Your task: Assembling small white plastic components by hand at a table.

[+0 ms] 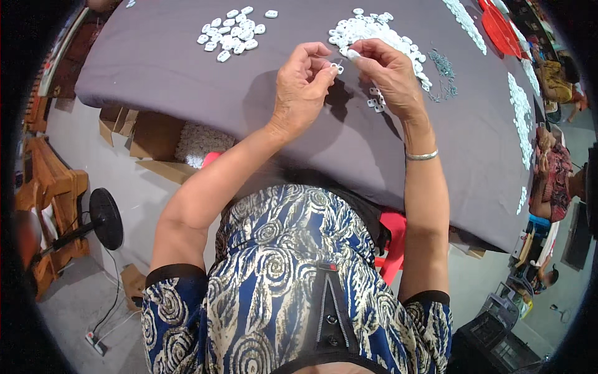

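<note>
My left hand [303, 84] is raised over the table, thumb and fingers pinching a small white plastic piece with two holes [337, 68]. A thin pin or screw seems to stick up from that piece. Close by on its right, my right hand [392, 71] is closed in a pinch, with something white at the thumb tip [354, 55] that I cannot make out. Beyond it spreads a heap of white oval pieces [367, 30]. A few white two-holed pieces [376, 100] lie under my right hand. To the right are many small grey screws [442, 65].
A looser group of white oval pieces [232, 30] lies at the far left of the grey-covered table [187, 81]. More white pieces [520, 118] line the right side, near a red tray [498, 28]. An open cardboard box [156, 137] of white pieces and a black fan [106, 218] stand at left.
</note>
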### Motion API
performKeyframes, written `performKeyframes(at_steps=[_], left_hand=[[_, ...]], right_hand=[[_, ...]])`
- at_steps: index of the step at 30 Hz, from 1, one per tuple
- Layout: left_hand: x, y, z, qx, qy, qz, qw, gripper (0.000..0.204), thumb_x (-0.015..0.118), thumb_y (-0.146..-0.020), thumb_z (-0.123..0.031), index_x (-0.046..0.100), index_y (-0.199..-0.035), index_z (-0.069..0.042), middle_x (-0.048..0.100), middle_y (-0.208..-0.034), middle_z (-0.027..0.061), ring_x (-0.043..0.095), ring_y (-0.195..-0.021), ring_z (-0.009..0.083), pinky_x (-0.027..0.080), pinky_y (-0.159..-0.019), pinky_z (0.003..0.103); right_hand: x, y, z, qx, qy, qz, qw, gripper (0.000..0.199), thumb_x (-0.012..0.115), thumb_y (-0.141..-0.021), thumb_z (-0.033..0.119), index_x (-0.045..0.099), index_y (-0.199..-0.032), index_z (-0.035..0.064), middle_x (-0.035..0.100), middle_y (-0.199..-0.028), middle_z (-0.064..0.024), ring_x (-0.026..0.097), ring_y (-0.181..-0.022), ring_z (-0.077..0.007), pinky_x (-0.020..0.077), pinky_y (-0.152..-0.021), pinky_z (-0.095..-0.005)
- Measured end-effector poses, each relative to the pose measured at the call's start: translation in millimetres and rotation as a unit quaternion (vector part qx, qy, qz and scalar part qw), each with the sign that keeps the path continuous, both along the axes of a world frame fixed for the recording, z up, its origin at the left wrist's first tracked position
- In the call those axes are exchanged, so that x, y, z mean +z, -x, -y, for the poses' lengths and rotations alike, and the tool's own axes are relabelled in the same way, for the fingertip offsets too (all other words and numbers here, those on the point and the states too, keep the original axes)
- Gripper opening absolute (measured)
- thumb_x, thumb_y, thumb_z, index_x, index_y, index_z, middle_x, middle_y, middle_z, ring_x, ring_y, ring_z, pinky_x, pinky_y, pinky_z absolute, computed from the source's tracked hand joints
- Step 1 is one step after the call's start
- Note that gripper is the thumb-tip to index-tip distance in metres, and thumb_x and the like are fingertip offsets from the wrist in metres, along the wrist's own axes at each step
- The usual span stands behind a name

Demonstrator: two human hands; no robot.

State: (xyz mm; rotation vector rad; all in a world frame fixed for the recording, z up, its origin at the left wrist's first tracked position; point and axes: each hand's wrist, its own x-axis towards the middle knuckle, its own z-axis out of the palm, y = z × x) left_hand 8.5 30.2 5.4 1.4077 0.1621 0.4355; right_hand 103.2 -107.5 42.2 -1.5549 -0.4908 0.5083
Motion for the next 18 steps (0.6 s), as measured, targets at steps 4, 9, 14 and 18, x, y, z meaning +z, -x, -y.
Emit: performKeyframes(at_steps=[4, 9, 14, 18], left_hand=[[4, 0, 1, 0.008, 0.013, 0.014, 1.000, 0.027, 0.059, -0.084, -0.001, 0.050, -0.109, -0.001, 0.054, -0.084, 0.0013, 0.053, -0.070, 0.0061, 0.046, -0.058, 0.018], [2, -2, 0, 0.022, 0.021, 0.030, 0.999, 0.027, 0.059, -0.084, 0.000, 0.049, -0.109, -0.001, 0.054, -0.084, 0.0017, 0.053, -0.070, 0.0066, 0.046, -0.059, 0.019], [1, -1, -1, 0.024, 0.036, 0.064, 0.997, 0.027, 0.059, -0.084, 0.001, 0.049, -0.110, -0.001, 0.054, -0.084, 0.0026, 0.053, -0.070, 0.0072, 0.048, -0.060, 0.021], [2, -2, -2, -0.004, 0.053, 0.084, 0.995, 0.027, 0.058, -0.085, 0.001, 0.048, -0.111, 0.000, 0.055, -0.085, 0.0037, 0.054, -0.071, 0.0082, 0.049, -0.062, 0.023]], right_hand=[[-3, -2, 0, -0.004, 0.018, 0.161, 0.987, 0.013, 0.067, -0.080, 0.009, 0.065, -0.091, 0.0023, 0.058, -0.075, 0.0039, 0.049, -0.063, -0.0049, 0.0414, -0.058, -0.0186], [-13, -11, 3, -0.003, 0.055, 0.241, 0.969, 0.014, 0.066, -0.079, 0.009, 0.064, -0.091, 0.0027, 0.061, -0.076, 0.0001, 0.053, -0.066, -0.0081, 0.0450, -0.061, -0.0223], [-10, -5, 5, 0.026, 0.107, 0.301, 0.947, 0.015, 0.064, -0.079, 0.009, 0.064, -0.092, 0.0021, 0.064, -0.081, -0.0040, 0.058, -0.070, -0.0099, 0.0473, -0.064, -0.0239], [-7, 2, 2, 0.080, 0.150, 0.270, 0.948, 0.015, 0.064, -0.079, 0.009, 0.064, -0.092, 0.0020, 0.064, -0.081, -0.0033, 0.057, -0.071, -0.0091, 0.0473, -0.065, -0.0230]])
